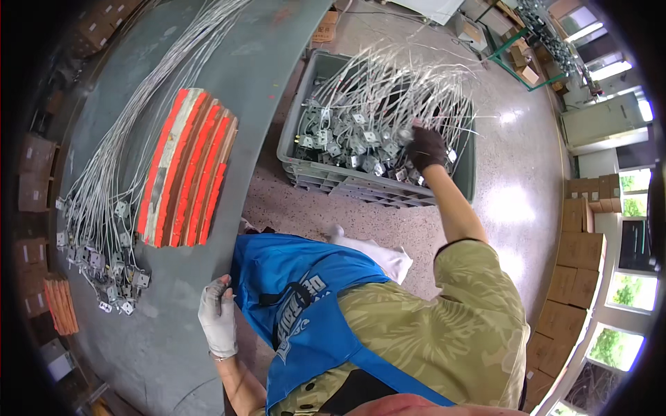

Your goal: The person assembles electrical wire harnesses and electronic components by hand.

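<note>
My right hand, in a dark glove, reaches into a grey plastic crate. Its fingers are closed at the base of the white wires, by a wired metal part; the grip itself is partly hidden. Heaped around it are several small silver metal parts with wires fanning toward the far side. At the edge of the grey table, my left hand wears a white glove with bare fingertips. Its fingers are loosely bent, thumb apart, and nothing shows in them.
A stack of red-edged brown strips lies on the table. Beside it is a long bundle of white wires ending in metal parts. Cardboard boxes line the right wall. A green-framed rack stands at the far right.
</note>
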### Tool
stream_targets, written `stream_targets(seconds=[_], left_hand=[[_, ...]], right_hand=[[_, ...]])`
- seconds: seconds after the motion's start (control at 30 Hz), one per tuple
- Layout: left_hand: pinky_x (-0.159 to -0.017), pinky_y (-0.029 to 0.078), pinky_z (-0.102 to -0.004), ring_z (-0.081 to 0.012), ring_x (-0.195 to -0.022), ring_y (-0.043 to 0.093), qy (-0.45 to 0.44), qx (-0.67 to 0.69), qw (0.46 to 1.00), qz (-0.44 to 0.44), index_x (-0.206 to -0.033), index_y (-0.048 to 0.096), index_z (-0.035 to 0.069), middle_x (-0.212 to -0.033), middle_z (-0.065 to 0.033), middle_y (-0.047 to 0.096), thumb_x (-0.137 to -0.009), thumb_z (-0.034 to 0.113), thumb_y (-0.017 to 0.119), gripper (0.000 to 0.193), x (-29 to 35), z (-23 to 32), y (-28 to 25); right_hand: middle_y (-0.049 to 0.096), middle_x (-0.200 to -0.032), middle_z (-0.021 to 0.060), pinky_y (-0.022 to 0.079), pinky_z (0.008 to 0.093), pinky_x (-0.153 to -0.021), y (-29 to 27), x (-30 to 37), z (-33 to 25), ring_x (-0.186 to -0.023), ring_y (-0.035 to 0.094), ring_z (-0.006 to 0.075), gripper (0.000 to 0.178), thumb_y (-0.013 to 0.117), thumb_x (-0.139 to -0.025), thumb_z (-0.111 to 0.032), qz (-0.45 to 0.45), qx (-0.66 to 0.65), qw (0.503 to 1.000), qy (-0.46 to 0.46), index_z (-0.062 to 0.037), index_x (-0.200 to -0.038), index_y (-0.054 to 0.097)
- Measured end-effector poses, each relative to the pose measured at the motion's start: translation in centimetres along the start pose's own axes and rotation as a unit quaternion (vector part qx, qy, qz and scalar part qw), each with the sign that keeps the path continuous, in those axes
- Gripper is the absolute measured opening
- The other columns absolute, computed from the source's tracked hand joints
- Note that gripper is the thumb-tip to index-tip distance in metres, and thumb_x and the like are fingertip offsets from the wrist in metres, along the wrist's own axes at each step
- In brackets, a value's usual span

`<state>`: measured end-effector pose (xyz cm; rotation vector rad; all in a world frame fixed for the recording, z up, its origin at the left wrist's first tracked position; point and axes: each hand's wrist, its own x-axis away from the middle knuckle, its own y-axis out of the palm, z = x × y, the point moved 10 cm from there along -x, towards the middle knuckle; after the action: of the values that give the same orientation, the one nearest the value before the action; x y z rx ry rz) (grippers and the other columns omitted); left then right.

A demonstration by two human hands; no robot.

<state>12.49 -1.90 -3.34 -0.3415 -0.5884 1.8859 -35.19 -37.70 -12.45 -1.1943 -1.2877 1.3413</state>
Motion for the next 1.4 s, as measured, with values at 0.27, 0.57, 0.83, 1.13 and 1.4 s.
stream_targets(seconds=[0.27, 0.57, 0.83, 1.13, 1.4], left_hand=[[-0.091, 0.048, -0.0282, -0.0181, -0.099, 0.064, -0.047, -0.010, 0.995, 0.082, -0.110, 0.065, -0.003, -0.108, -0.0105, 0.067, -0.092, -0.004, 0.059, 0.020, 2.5, 1.4, -6.0], [-0.080, 0.051, -0.0399, -0.0330, -0.092, 0.064, 0.075, -0.237, 0.926, 0.284, -0.111, 0.063, 0.005, -0.103, -0.0145, 0.066, -0.085, 0.007, 0.065, 0.026, -5.6, 2.4, -16.4], [-0.083, 0.053, -0.0455, -0.0344, -0.091, 0.065, -0.062, -0.449, 0.878, 0.155, -0.113, 0.062, 0.002, -0.100, -0.0178, 0.066, -0.083, 0.011, 0.065, 0.031, -16.1, -6.9, -16.6], [-0.084, 0.051, -0.0408, -0.0361, -0.095, 0.065, -0.085, -0.183, 0.955, 0.219, -0.105, 0.068, 0.003, -0.099, -0.0204, 0.068, -0.083, 0.013, 0.066, 0.024, -11.5, -5.1, -22.0], [-0.063, 0.046, -0.0340, -0.0233, -0.063, 0.055, -0.203, -0.131, 0.921, 0.306, -0.092, 0.062, -0.001, -0.076, -0.0166, 0.059, -0.090, 0.012, 0.064, 0.013, 7.8, -2.8, -24.6]], right_hand=[[0.067, -0.109, 0.0217, 0.050, 0.0478, -0.084, 1.3, 1.4, -2.2, -0.100, 0.064, 0.0420, 0.040, 0.050, -0.088, -0.012, -0.017, -0.208, 0.974, 0.083, -0.0159, -0.126, 0.061], [0.070, -0.105, 0.0106, 0.048, 0.0319, -0.087, -3.1, -2.9, -15.2, -0.093, 0.064, 0.0210, 0.029, 0.056, -0.099, -0.022, -0.006, -0.318, 0.944, -0.084, -0.0046, -0.121, 0.064], [0.069, -0.111, 0.0171, 0.051, 0.0355, -0.086, -8.7, -1.5, -22.8, -0.102, 0.067, 0.0310, 0.030, 0.060, -0.096, -0.014, 0.037, -0.287, 0.925, -0.246, -0.0048, -0.125, 0.063], [0.068, -0.110, 0.0106, 0.052, 0.0334, -0.091, -16.9, 5.7, -34.0, -0.102, 0.065, 0.0187, 0.027, 0.058, -0.097, -0.010, -0.029, -0.508, 0.786, -0.351, -0.0009, -0.122, 0.062], [0.068, -0.109, 0.0153, 0.053, 0.0312, -0.069, -14.4, 20.8, -54.0, -0.085, 0.067, 0.0236, 0.040, 0.056, -0.099, -0.032, -0.585, -0.698, 0.407, -0.067, -0.0047, -0.128, 0.057]])
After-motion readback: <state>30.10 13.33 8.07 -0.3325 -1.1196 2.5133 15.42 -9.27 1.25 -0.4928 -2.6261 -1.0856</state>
